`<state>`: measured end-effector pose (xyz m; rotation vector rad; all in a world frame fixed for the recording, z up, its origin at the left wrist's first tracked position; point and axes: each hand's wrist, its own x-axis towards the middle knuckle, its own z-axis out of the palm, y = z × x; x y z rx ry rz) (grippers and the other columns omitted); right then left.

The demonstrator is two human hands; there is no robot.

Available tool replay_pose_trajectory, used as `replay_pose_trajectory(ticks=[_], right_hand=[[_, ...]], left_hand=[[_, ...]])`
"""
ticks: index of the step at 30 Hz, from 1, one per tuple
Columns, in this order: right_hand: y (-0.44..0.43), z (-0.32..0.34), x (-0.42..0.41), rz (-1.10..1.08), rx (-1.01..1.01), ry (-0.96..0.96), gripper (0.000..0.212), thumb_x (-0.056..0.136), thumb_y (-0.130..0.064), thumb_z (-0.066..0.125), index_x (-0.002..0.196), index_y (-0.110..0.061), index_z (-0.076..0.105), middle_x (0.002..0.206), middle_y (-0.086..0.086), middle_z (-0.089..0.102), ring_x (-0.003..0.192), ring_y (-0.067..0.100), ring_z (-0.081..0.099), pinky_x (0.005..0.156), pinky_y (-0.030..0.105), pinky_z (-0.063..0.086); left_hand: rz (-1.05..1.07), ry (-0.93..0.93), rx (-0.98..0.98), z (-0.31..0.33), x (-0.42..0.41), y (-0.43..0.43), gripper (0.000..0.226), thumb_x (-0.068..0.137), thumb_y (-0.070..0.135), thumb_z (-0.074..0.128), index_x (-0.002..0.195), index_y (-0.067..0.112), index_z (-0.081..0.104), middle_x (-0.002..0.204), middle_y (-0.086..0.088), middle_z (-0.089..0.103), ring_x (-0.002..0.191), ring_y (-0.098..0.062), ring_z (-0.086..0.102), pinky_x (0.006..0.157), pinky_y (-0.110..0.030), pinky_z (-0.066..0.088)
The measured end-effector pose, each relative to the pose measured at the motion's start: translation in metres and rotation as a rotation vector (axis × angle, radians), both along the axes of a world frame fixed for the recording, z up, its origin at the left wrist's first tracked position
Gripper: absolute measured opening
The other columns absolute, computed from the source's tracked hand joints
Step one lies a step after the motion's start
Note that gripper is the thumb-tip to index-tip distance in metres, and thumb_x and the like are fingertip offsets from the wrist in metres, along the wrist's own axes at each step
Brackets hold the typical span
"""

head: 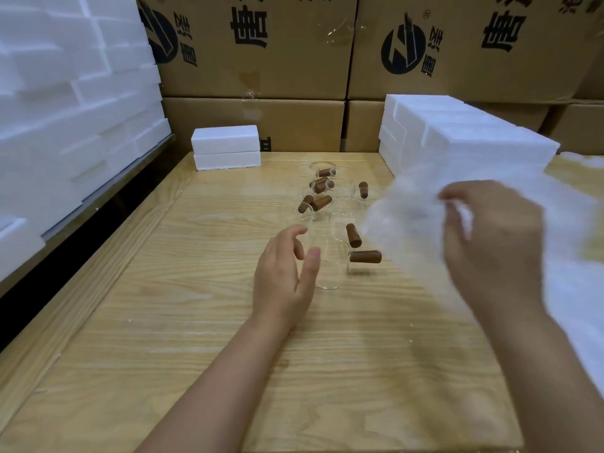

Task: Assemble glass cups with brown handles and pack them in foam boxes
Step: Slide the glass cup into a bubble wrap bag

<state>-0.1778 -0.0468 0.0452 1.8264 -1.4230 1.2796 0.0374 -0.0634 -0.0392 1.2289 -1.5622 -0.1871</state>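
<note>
Left hand (284, 273): fingers wide and loosely bent, holding nothing; the thumb is just beside the nearest cup, contact not clear.
Right hand (490, 243): fingers pinch a thin white foam sheet (408, 217), blurred, raised above the table.
Nearest cup (330, 273): clear glass with a brown cylindrical handle, upright on the light wooden table (196, 322), between both hands.
Other cups (322, 191): same kind, grouped behind it.
White foam boxes (225, 152): two stacked at the far edge.
Foam stacks (457, 132): right and left sides.
Brown cardboard cartons (255, 60): behind all.
</note>
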Motion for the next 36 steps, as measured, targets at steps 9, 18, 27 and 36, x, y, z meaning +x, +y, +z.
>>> replay_pose_trajectory(ticks=[9,18,27,36], right_hand=[[-0.009,-0.053,0.043,0.515,0.194,-0.084,0.020,0.079,0.015,0.057,0.083,-0.004,0.063,0.092,0.003,0.069,0.093,0.015,0.063,0.095,0.037,0.045],[0.005,-0.054,0.049,0.774,0.409,-0.246,0.020,0.086,0.007,0.045,0.089,-0.011,0.053,0.116,0.001,0.063,0.117,0.005,0.054,0.102,0.017,0.036],[0.037,-0.058,0.094,0.418,0.555,-0.140,0.092,0.071,-0.067,0.055,0.146,-0.024,0.023,0.152,0.003,0.018,0.141,0.022,0.015,0.115,0.046,0.022],[0.008,-0.062,0.069,0.341,0.433,-0.323,0.018,0.088,0.000,0.060,0.103,-0.006,0.069,0.101,0.002,0.061,0.093,0.021,0.058,0.085,0.027,0.044]], left_hand=[[-0.163,0.261,-0.042,0.003,0.001,0.003,0.056,0.080,0.039,0.060,0.129,0.034,0.036,0.119,0.009,0.052,0.094,-0.008,0.052,0.081,-0.017,0.040],[-0.011,-0.044,-0.264,0.010,-0.001,0.005,0.020,0.073,0.023,0.061,0.088,0.012,0.067,0.112,0.009,0.062,0.106,-0.011,0.056,0.091,-0.033,0.042],[0.159,0.609,-0.099,0.028,-0.002,0.009,0.005,0.073,0.034,0.038,0.071,0.031,0.040,0.060,0.018,0.048,0.055,0.004,0.043,0.055,-0.022,0.032],[-0.074,0.462,-0.240,0.029,0.009,0.011,0.045,0.067,0.009,0.061,0.106,0.027,0.046,0.082,0.008,0.044,0.072,0.001,0.047,0.070,-0.014,0.041]])
